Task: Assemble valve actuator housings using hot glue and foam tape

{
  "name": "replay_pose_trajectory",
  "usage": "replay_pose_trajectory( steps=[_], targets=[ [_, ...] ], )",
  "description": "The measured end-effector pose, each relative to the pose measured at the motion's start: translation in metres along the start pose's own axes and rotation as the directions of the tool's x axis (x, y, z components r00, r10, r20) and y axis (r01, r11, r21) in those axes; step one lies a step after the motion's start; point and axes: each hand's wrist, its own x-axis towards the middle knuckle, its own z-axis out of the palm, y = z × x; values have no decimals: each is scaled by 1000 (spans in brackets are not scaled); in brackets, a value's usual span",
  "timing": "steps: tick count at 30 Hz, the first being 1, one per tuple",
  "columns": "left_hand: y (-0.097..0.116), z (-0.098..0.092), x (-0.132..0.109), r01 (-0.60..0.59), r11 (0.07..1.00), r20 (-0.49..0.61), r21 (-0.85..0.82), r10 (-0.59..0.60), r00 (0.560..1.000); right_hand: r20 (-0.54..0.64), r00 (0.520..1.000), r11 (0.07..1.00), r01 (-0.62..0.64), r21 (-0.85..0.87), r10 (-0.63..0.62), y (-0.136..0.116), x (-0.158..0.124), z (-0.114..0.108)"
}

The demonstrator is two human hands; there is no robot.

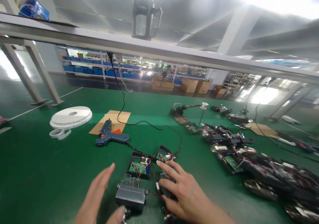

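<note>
My left hand is beside a grey and black device housing, fingers stretched and thumb apart near its lower end. Joined to that housing by wires is a black open case with a green circuit board inside. My right hand lies with spread fingers over a second similar assembly, hiding most of it. The second open case, also with a green board, shows beyond its fingertips. Red and black wires with a white connector run between the two assemblies.
A blue glue gun lies by a cardboard sheet, its black cord crossing the green table. White reels and a tape roll are at left. A soldering stand stands ahead; several wired assemblies pile up at right.
</note>
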Motion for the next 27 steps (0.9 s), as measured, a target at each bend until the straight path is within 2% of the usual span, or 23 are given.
replay_pose_trajectory(
  steps=[1, 2, 3, 4, 6, 7, 9, 11, 12, 14, 16, 17, 20, 22, 23, 25, 27],
  targets=[
    [13, -5, 16, -65, 995, -1, 80, 65, 998, 5, 1000, 1000, 11, 0, -11, 0, -5, -1],
    [27, -4, 34, -152, 978, 100, 145, 139, 985, -3, 1000, 1000, 10, -1, -10, -1, -10, -1],
    [40, 1, 55, -243, 948, 265, 206, 185, 946, -24, 1000, 1000, 2, -3, -2, -3, -14, 1],
    [52, 11, 76, -318, 912, 456, 261, 174, 873, -55, 998, 1000, -11, -7, 10, -6, -17, 4],
    [70, 43, 110, -379, 893, 612, 242, 163, 774, -118, 992, 999, -46, -26, 42, -12, -21, 13],
    [75, 61, 122, -394, 888, 665, 236, 148, 732, -142, 988, 996, -72, -45, 65, -14, -22, 19],
    [79, 93, 135, -404, 888, 721, 218, 133, 680, -181, 977, 988, -126, -84, 109, -16, -23, 33],
    [78, 111, 138, -408, 895, 746, 177, 149, 649, -270, 952, 978, -177, -113, 141, -15, -23, 47],
    [76, 114, 138, -403, 904, 748, 144, 167, 642, -325, 935, 972, -196, -130, 145, -14, -23, 54],
    [75, 110, 140, -363, 929, 739, 73, 194, 645, -419, 898, 960, -224, -169, 136, -11, -23, 66],
    [75, 99, 146, -284, 959, 717, 8, 192, 670, -463, 879, 951, -232, -207, 114, -9, -22, 74],
    [75, 93, 150, -217, 976, 691, -31, 178, 701, -473, 874, 948, -233, -216, 107, -8, -21, 76],
    [75, 79, 165, 33, 984, 539, -177, 69, 839, -521, 847, 952, -233, -197, 100, -8, -19, 80],
    [70, 75, 173, 173, 948, 406, -267, -53, 912, -595, 801, 953, -229, -200, 68, -8, -21, 81],
    [67, 75, 176, 225, 928, 348, -297, -114, 930, -636, 770, 949, -231, -214, 44, -6, -23, 82],
    [61, 75, 179, 313, 881, 254, -354, -232, 939, -694, 719, 935, -258, -244, 17, -2, -33, 82],
    [56, 75, 180, 373, 832, 183, -411, -326, 928, -693, 719, 918, -309, -247, 55, 8, -50, 76]
  ],
)
